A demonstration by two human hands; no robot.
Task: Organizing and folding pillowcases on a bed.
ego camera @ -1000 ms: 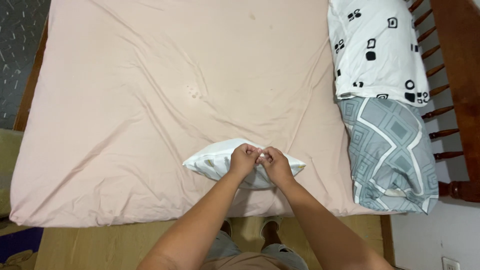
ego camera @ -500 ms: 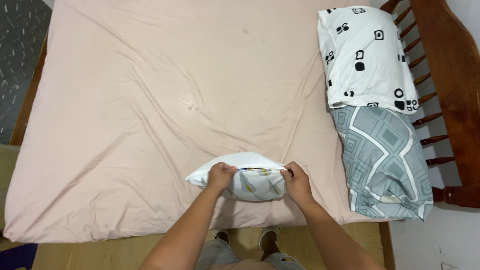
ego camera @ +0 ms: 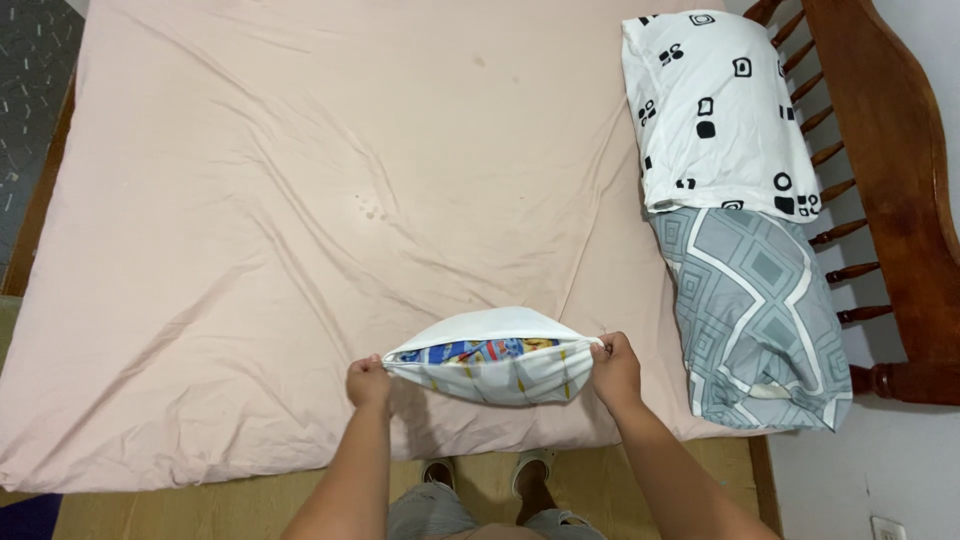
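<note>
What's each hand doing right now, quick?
Left hand: closed, grip pinching the left corner of the small white fabric pillow.
Right hand: closed, grip pinching the pillow's right corner.

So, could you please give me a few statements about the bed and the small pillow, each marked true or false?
1. Both hands, left hand and right hand, grip opposite ends of the small white pillow. True.
2. The pillow's opening is gaping, showing colourful fabric inside. True.
3. The sheet is dark blue. False: it is pale pink.
4. The grey patterned pillow lies on top of the white black-marked pillow. False: the white one overlaps it.
5. The headboard is wooden. True.
</note>
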